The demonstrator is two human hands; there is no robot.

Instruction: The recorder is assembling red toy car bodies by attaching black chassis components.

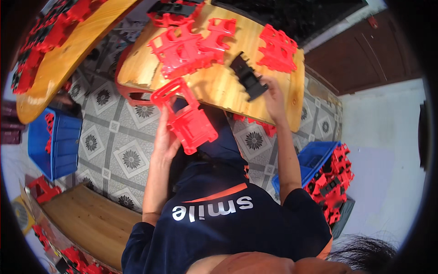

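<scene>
Left hand (165, 137) closed around a red moulded plastic frame piece (189, 121), held just below the wooden surface (219, 86). Right hand (273, 96) gripping a black toothed plastic clip (247, 77) on that surface. Pieces apart, not yet joined; red plastic parts (191, 45) heaped beyond, seemingly awaiting.

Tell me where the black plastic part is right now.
In the head view, the black plastic part lies on the wooden table, right of centre, under the right hand's fingertips, between the heap of red parts and a single red part.
</scene>
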